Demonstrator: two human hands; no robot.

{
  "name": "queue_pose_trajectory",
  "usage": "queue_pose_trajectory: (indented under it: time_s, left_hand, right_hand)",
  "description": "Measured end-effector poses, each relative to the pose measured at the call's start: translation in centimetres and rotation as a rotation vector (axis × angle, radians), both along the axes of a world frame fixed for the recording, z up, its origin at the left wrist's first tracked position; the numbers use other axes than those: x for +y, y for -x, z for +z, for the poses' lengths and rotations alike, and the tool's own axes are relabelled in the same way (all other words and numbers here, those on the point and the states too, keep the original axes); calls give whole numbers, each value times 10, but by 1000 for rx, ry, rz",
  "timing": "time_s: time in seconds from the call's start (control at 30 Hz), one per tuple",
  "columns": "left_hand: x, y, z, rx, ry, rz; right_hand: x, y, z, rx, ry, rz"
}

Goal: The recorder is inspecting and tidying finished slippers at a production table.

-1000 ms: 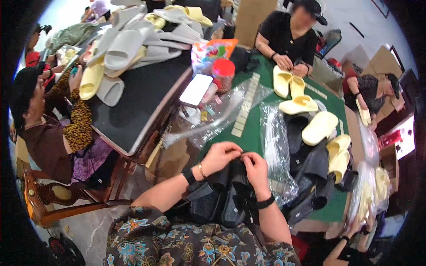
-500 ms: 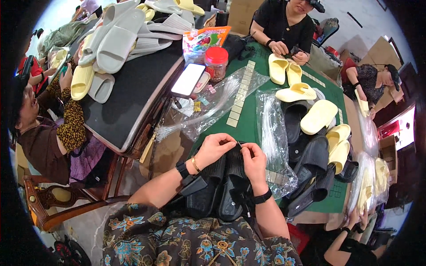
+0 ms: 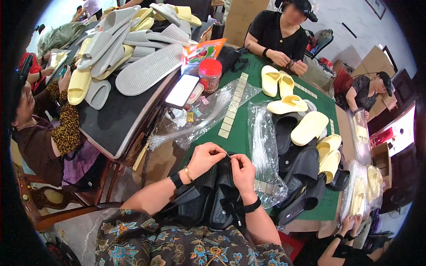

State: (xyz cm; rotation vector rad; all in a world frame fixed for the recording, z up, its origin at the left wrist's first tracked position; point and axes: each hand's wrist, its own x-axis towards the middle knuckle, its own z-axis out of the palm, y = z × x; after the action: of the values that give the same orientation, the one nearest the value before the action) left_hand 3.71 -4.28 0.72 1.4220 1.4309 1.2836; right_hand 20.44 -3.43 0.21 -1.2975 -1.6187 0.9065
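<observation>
at centre, left hand (image 3: 205, 160) and right hand (image 3: 243, 174), near each other, each pinched together at thumb and fingertips on a thin strand (image 3: 228, 155), too small to identify; just below, pair of black slippers (image 3: 220, 207); to the right, on green tabletop (image 3: 327, 206), clear bag (image 3: 263, 146) near piled slippers (image 3: 301, 164)

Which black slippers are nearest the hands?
The pair below the left hand and right hand, by the patterned top; the other black slippers lie right of the clear bag.

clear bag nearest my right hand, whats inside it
Thin whitish strands show through the clear bag; glare and folds hide whether anything else lies beneath them.
</observation>
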Motion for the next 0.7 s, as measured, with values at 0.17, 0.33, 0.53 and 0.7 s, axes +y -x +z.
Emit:
queue_pose_trajectory:
  time_s: [0.17, 0.33, 0.53, 0.7]
  left_hand:
    - [3, 3, 2, 20, 11, -3]
    - [5, 1, -1, -7, 42, -27]
    - [3, 2, -1, 22, 21, -69]
    - [1, 0, 0, 6, 18, -113]
  right_hand:
    - [0, 2, 1, 6, 1, 0]
    - [0, 0, 4, 41, 40, 3]
    - [-2, 0, 7, -19, -1, 29]
    - [-3, -1, 3, -28, -34, 23]
